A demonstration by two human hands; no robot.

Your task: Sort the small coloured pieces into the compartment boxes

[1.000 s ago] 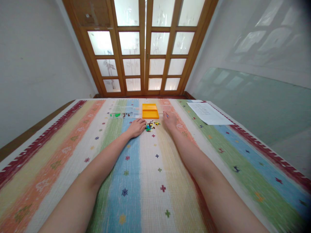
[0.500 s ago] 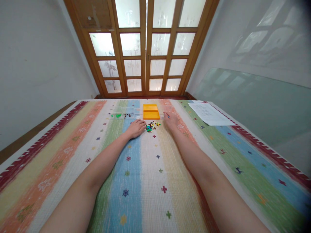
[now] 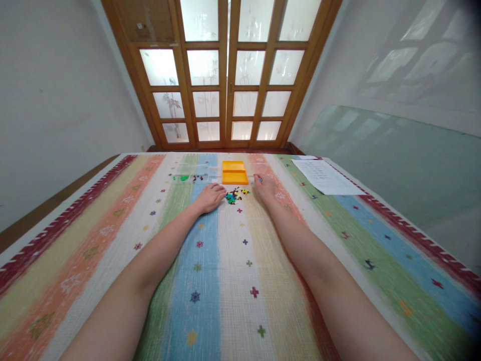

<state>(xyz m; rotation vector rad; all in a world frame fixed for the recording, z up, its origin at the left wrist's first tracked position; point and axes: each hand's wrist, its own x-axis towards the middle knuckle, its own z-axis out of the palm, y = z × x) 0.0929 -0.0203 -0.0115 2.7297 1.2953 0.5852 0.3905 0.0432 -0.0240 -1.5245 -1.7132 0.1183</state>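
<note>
No text, number or brand mark could be read anywhere in the view. The only writing was on the white sheet of paper (image 3: 325, 176), which lay on the striped cloth (image 3: 233, 281) right of centre in the frame. It carried several rows of dark print, too small and blurred to make out a single word or figure.
</note>
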